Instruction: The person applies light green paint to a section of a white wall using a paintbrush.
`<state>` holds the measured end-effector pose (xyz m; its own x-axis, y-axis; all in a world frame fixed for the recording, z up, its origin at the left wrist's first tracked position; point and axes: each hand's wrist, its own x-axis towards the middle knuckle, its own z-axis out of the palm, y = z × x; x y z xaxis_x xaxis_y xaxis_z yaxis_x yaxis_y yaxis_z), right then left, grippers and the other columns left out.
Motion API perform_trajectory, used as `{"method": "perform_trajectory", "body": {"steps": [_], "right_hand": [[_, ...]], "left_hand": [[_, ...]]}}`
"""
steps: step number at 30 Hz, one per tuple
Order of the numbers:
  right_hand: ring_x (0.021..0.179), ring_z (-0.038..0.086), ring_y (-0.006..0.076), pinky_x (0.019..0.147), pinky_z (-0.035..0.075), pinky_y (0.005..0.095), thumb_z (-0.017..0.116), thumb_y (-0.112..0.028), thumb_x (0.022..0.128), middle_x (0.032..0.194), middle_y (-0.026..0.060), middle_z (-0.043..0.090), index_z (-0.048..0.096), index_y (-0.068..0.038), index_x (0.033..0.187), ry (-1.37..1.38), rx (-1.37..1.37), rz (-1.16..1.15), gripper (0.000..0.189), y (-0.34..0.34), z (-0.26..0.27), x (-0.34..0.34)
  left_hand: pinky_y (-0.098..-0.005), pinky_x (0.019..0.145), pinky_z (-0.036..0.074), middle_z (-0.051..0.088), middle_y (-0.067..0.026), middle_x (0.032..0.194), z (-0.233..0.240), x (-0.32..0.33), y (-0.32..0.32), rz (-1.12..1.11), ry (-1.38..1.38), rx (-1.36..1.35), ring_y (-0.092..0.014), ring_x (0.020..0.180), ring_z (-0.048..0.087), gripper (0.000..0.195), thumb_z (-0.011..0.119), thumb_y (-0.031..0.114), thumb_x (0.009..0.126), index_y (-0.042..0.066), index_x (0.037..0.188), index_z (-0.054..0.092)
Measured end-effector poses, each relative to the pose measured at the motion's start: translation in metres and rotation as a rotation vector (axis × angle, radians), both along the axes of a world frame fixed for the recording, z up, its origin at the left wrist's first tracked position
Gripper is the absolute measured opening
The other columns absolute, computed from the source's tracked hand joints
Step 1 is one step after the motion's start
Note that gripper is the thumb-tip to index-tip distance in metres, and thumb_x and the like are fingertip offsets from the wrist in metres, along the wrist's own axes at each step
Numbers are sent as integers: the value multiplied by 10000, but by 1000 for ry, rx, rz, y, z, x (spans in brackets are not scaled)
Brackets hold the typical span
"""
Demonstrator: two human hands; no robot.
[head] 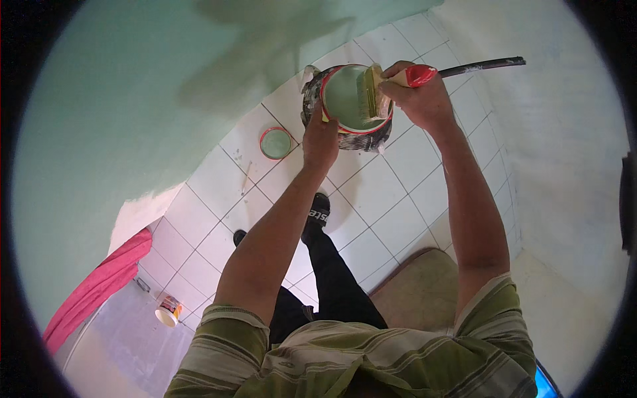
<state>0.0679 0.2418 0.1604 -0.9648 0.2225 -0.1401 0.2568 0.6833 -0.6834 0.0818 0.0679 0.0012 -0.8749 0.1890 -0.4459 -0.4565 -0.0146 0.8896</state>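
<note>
My left hand (321, 142) grips the near left rim of a round paint bucket (366, 132) edged in red and white. Pale green paint (343, 94) fills much of its opening. My right hand (423, 102) holds a wide paintbrush (375, 92) with a red-tipped handle (421, 75). Its bristles hang over the right part of the opening; whether they touch the paint I cannot tell. Beneath the bucket shows a dark, ridged round support (366, 143) with light-coloured feet, its middle hidden by the bucket.
Left of the bucket, a red-rimmed lid (275, 144) with green paint lies on white floor tiles (383, 184). A thin stick (246, 178), a small tub (169, 312), a pink cloth (107, 283) and a mat (418, 283) are nearby. A black rod (482, 66) juts rightward. A green wall (124, 99) rises left.
</note>
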Motion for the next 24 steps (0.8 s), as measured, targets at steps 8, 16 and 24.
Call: {"method": "perform_trajectory", "body": {"steps": [8, 16, 24], "right_hand": [[644, 653, 276, 626, 523, 374, 624, -260, 737, 689, 135, 655, 676, -81, 867, 8, 39, 47, 226, -9, -26, -12], [613, 635, 177, 583, 509, 307, 684, -206, 762, 711, 83, 664, 678, -42, 915, 102, -193, -124, 225, 2, -22, 12], [576, 585, 179, 534, 483, 275, 636, -138, 829, 775, 110, 651, 625, 24, 986, 360, -1005, -581, 226, 19, -36, 65]], "left_hand": [[-246, 603, 549, 633, -91, 1054, -2, -2, -13, -63, 186, -120, -112, 756, 614, 580, 534, 129, 955, 120, 1490, 313], [-315, 679, 525, 663, -99, 876, 3, -1, -14, -75, 111, -113, -141, 724, 632, 578, 533, 238, 953, 132, 1483, 329], [-233, 590, 522, 602, -22, 969, 4, -3, -11, -70, -42, -61, -74, 693, 581, 581, 538, 149, 966, 227, 1498, 318]]}}
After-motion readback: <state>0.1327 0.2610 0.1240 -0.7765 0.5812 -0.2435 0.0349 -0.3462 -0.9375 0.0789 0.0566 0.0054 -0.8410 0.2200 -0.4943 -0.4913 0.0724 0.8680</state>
